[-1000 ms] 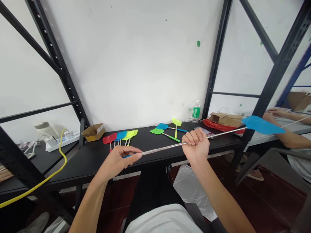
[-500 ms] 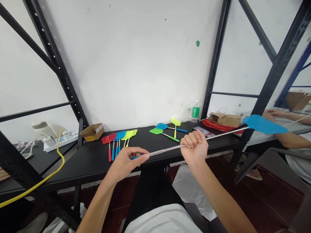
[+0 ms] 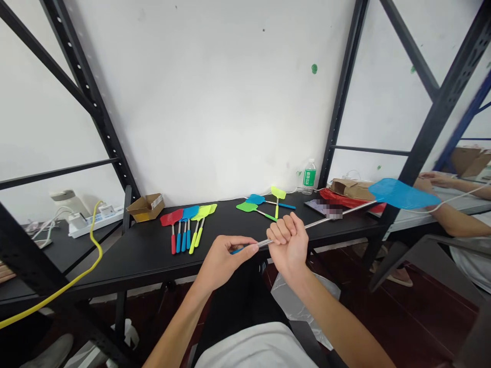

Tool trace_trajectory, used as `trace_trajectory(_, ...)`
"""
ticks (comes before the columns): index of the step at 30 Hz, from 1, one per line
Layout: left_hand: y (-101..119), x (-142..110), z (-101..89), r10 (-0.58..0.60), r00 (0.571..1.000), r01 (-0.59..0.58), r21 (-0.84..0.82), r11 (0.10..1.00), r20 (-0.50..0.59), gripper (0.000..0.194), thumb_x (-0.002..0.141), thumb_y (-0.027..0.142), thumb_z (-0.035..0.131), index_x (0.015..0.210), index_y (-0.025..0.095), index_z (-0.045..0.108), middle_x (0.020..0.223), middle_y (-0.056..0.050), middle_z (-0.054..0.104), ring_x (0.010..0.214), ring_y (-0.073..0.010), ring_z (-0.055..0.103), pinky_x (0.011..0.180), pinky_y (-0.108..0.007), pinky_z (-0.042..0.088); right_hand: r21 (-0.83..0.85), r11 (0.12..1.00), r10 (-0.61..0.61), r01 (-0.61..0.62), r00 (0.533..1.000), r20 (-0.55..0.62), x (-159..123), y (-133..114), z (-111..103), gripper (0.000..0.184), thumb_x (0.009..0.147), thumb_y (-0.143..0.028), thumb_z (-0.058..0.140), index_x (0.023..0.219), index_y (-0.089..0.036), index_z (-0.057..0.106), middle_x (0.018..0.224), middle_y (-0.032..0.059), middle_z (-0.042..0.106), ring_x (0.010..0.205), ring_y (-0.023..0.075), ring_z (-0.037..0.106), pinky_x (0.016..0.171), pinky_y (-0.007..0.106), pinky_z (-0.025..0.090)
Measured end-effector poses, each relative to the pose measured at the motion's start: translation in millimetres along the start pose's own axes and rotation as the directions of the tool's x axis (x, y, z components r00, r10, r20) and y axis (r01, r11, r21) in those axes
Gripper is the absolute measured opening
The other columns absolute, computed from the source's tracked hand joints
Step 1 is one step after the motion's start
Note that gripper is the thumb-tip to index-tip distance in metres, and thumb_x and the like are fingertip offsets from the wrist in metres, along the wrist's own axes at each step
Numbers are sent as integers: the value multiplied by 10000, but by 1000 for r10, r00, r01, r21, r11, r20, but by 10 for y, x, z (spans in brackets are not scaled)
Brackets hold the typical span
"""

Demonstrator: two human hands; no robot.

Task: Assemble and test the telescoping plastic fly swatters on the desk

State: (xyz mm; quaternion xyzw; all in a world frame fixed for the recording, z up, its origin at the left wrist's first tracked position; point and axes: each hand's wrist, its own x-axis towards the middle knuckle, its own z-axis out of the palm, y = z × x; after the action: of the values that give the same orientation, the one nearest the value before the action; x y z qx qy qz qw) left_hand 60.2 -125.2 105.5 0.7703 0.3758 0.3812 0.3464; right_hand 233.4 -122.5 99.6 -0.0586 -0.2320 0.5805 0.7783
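Note:
A blue fly swatter (image 3: 403,193) with a long metal rod is held in front of me, its flat head out to the right. My left hand (image 3: 226,258) pinches the blue handle end, most of which the palm hides. Close beside it, my right hand (image 3: 288,244) is wrapped round the metal rod. Left of centre on the black table (image 3: 130,255), a red swatter (image 3: 172,218) lies in a row with several blue and yellow ones. Farther right lie a green swatter (image 3: 247,207), a blue swatter (image 3: 255,199) and a yellow swatter (image 3: 278,193).
A small cardboard box (image 3: 146,208) stands at the table's back left. A water bottle (image 3: 309,177), a phone (image 3: 320,208) and a red bag (image 3: 333,197) are at the right. A yellow cable (image 3: 98,250) hangs at the left. Another person's arm (image 3: 458,217) shows at far right.
My hands have come closer together: the left moved right and the right moved left. The exposed rod between them is shorter, and the swatter head has shifted left.

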Motion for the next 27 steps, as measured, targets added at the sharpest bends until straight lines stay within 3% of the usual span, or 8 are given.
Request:
trace_trajectory(3,-21,13,50,-13,1000,13,-44,999,-6,351,877,485,665,998,188,809,915,-46,779,846,-223,677,736,-268,509,-67,998,3,0,999,36,-25,103,2,502,929,-400,592,562,-213,303,496,-52,316,537,126,433,590,269,456)
trace_trajectory(6,-15,17,65,21,1000,-22,-90,996,-10,368,890,469,656,1068,180,799,979,-53,780,914,-245,681,799,-288,513,-142,987,85,-69,991,105,-47,203,-18,521,918,-488,598,549,-219,347,561,-10,455,701,181,545,755,338,486)
trace_trajectory(12,2,49,65,31,999,-32,-87,996,-7,405,896,483,644,1113,174,790,910,-58,780,900,-261,684,780,-317,531,-230,966,169,-116,958,230,-24,281,-62,511,931,-555,550,558,-218,460,650,26,582,757,200,570,770,338,478)
trace_trajectory(17,-36,8,-101,-12,996,10,-30,999,-84,358,863,481,685,1045,198,809,900,-59,788,849,-245,692,740,-299,538,-312,921,304,-232,931,204,144,102,-73,299,870,-461,661,738,-194,634,809,37,662,765,174,610,706,290,493)
trace_trajectory(22,-5,-114,-504,-16,984,31,85,996,-176,333,836,485,713,984,207,822,974,-67,790,893,-251,698,777,-296,544,-234,963,169,-134,976,135,357,-304,-115,219,832,-410,683,810,-195,647,812,27,661,742,163,628,598,257,498)
trace_trajectory(27,48,-259,-868,-5,979,53,228,972,-205,321,830,497,716,964,227,827,885,-55,790,820,-239,705,755,-294,557,-258,964,-28,60,992,125,486,-759,-180,204,831,-391,691,817,-198,627,797,17,641,679,144,618,520,236,477)
